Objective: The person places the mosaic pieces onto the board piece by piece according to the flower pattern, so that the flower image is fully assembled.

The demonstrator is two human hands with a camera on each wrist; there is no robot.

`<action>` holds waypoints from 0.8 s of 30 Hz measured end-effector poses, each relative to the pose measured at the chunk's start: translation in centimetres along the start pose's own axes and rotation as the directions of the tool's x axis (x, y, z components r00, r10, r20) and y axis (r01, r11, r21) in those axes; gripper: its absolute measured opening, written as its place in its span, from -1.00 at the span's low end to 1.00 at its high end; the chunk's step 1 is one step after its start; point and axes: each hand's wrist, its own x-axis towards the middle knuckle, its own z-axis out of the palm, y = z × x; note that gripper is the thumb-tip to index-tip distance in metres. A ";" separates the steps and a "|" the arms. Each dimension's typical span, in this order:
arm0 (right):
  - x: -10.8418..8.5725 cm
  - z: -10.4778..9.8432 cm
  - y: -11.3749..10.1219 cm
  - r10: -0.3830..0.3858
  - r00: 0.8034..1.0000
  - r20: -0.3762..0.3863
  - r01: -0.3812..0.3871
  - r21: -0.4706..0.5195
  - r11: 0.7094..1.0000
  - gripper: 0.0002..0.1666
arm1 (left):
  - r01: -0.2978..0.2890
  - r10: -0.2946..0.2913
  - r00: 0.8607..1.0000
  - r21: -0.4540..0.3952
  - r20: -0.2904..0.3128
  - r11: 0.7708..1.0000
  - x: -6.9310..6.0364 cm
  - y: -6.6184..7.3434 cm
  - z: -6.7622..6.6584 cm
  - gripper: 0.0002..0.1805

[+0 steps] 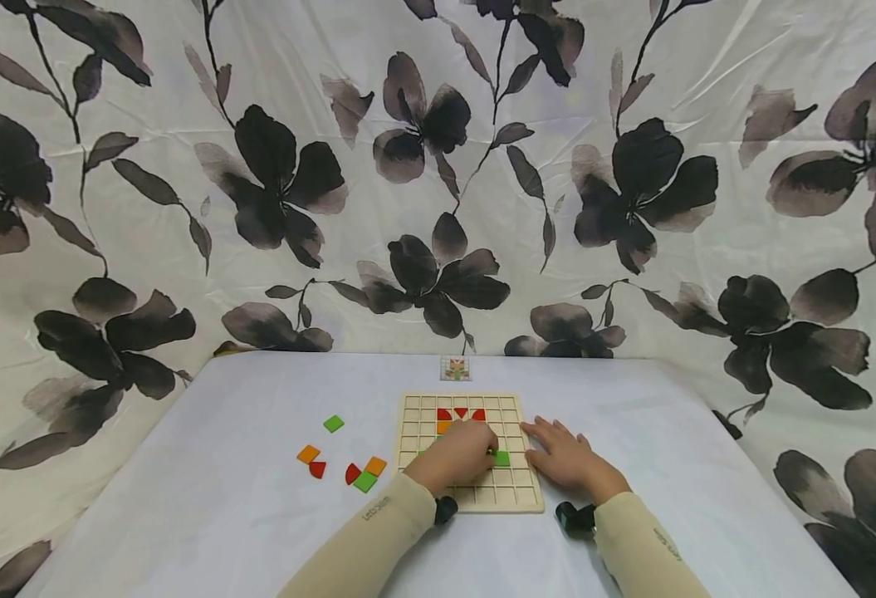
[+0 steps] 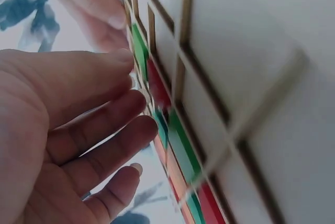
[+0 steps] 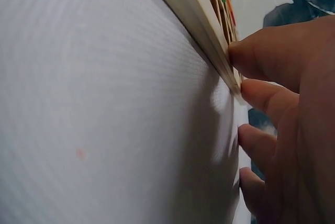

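Observation:
A wooden grid board [image 1: 512,498] lies on the table. My left hand [image 1: 456,455] reaches over its middle, thumb and forefinger brought together on a small red tile [image 2: 158,85]; the other fingers are loosely bent. Beside that tile a green tile [image 1: 501,458] sits in the grid. Toward the far side are red tiles [image 1: 461,412] in a row and an orange tile [image 1: 443,428]; more green and red tiles show in the left wrist view. My right hand [image 1: 568,457] rests at the board's right edge, fingers extended, thumb touching the rim [image 3: 214,59].
Left of the board lie loose tiles: a green one [image 1: 334,423], an orange one [image 1: 307,454] touching a red one [image 1: 317,470], and a cluster with another green tile [image 1: 364,481]. A small pattern card [image 1: 456,368] is behind the board. Floral cloth [image 1: 527,191] hangs behind the white table [image 1: 243,515].

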 end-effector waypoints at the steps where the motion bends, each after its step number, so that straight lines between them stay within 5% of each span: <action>1: 0.0 0.0 0.0 0.003 1.000 0.001 -0.003 0.001 1.000 -0.37 | 0.006 -0.006 1.000 -0.014 -0.005 1.000 -0.3 -0.3 -0.2 -0.89; 9: -0.1 -0.1 -0.2 0.017 1.000 0.008 -0.017 0.009 1.000 -0.35 | 0.041 -0.044 0.997 -0.047 -0.067 0.998 -2.5 -3.7 -1.8 -0.81; 16: -0.6 -0.1 -0.6 0.013 1.000 0.004 -0.013 0.020 1.000 -0.36 | 0.147 -0.150 0.988 -0.085 -0.040 0.986 -5.3 -6.7 -3.2 -0.76; 24: -0.3 -0.1 -0.3 0.014 1.000 0.009 -0.015 0.011 1.000 -0.35 | 0.169 -0.163 0.985 -0.146 0.048 0.975 -9.0 -10.1 -4.5 -0.90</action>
